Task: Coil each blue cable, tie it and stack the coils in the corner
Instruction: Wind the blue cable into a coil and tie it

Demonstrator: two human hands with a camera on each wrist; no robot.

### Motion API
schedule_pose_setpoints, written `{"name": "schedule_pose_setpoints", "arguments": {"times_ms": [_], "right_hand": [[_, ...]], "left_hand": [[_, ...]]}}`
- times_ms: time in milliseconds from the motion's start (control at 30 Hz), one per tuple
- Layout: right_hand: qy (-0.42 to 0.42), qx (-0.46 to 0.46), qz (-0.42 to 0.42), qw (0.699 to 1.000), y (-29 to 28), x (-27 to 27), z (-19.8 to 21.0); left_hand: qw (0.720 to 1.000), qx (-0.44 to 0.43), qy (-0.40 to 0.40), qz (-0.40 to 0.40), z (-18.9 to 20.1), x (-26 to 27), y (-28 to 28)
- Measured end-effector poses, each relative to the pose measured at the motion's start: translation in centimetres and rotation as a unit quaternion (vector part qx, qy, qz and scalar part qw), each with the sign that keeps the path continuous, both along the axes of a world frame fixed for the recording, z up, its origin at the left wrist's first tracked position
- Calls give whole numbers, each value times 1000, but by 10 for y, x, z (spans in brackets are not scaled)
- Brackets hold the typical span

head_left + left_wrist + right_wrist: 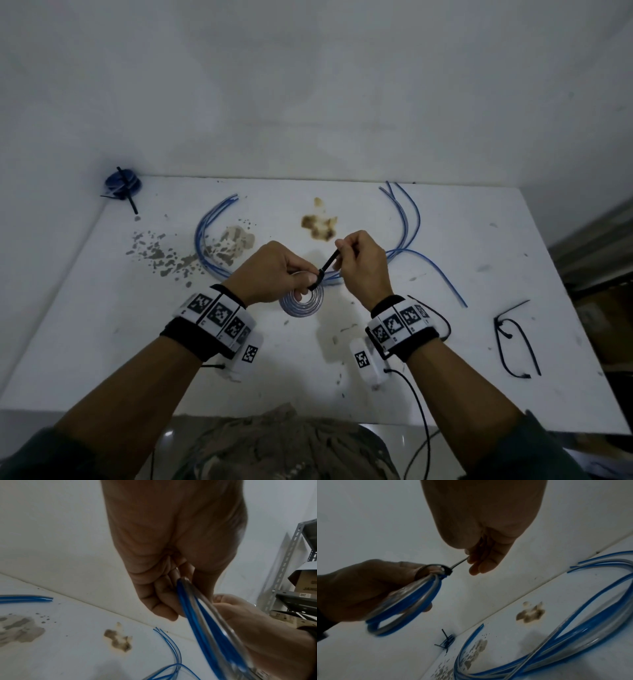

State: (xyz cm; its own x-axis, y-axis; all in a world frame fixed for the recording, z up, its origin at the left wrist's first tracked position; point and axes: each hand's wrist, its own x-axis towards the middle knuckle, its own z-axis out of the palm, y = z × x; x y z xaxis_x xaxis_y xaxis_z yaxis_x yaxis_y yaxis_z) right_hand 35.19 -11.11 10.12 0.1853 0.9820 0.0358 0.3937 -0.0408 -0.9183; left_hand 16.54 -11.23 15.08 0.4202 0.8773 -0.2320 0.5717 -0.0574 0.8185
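Note:
Over the middle of the white table (428, 377) my left hand (274, 274) grips a small coil of blue cable (301, 303) by its upper rim. A black zip tie (329, 265) is looped round that coil (406, 601). My right hand (359, 263) pinches the tie's tail (458, 563) and holds it out taut, up and to the right. Tied blue coils (122, 183) lie stacked in the far left corner, with black tie tails sticking out.
Loose blue cables lie curved on the table, one bundle at the left (209, 236) and one at the right (407, 219). Spare black zip ties (517, 339) lie near the right edge. Brown and grey stains (318, 224) mark the tabletop. A metal shelf (291, 561) stands to the right.

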Motion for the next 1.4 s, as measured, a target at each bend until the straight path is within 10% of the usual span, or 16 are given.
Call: {"name": "schedule_pose_setpoints", "arguments": {"times_ms": [267, 700, 867, 1067, 1400], "right_hand": [[154, -41, -72, 985, 35, -39, 30], [161, -90, -89, 979, 77, -111, 27], [249, -117, 14, 961, 96, -133, 44], [62, -145, 255, 954, 93, -166, 48], [32, -82, 130, 988, 117, -242, 24]], "left_hand": [[997, -22, -48, 59, 0, -19, 30], [993, -103, -59, 18, 6, -87, 51], [978, -77, -145, 132, -4, -122, 54], [958, -61, -220, 173, -10, -165, 59], [942, -150, -211, 214, -27, -229, 72]]}}
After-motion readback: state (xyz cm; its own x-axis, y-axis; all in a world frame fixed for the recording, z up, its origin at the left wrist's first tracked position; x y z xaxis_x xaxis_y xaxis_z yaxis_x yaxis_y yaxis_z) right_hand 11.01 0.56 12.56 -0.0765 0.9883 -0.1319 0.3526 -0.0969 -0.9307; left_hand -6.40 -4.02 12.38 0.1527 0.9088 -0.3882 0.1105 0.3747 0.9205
